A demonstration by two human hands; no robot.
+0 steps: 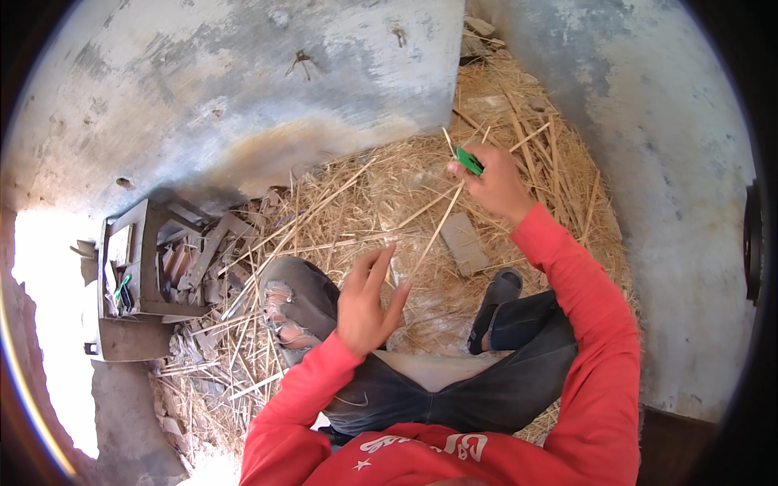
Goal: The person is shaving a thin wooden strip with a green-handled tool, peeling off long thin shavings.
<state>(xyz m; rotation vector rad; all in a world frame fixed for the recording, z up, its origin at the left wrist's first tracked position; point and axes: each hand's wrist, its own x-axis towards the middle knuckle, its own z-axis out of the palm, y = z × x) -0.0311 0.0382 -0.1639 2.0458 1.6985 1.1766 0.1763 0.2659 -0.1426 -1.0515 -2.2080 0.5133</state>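
"Gripping something green, isn't it, that right hand (493,180)?"

"Yes, it holds what looks like a green knife (469,160) tight. A thin pale bit pokes out past it, and I can't tell if that is blade or wood."

"And the left hand (369,304)?"

"It's lower down, to the left of the right hand. Its fingers are spread and loose. I can't see it holding anything."

"Where is the stick (442,223)?"

"It slants from just under the right hand down to near the left hand's fingertips. I can't tell if either hand touches it."

"What else is near?"

"A gray brick (464,245) lies below the right hand. Long strips (554,154) lie to the right of that hand. A wooden box (174,309) stands well off to the left of the left hand."

"Is much done?"

"I think so. Lots of straw-like scraps (365,202) lie around both hands, so plenty looks cut already."

"And what's left?"

"This stick doesn't look finished to me, with the knife so close. How many more, I can't tell."
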